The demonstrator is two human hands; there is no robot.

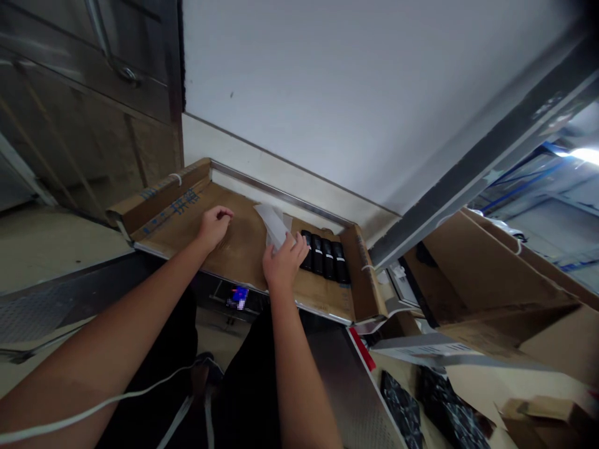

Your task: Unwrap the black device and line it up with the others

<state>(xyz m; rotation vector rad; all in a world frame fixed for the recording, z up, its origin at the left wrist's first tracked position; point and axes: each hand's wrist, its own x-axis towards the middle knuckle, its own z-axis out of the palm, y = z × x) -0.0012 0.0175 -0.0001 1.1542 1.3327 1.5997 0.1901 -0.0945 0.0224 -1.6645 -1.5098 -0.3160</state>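
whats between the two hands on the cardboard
Only bare cardboard sheet shows between the left hand and the right hand in the head view.

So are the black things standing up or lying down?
Lying down. The black things lie side by side in a row on the flat cardboard, beside the right hand.

A thin white paper sheet [274, 226], creased and tilted upward, is pinched at its lower end on the flattened brown cardboard [243, 246]. Just beside it, four glossy black oblong blocks [325, 255] lie side by side in a row.
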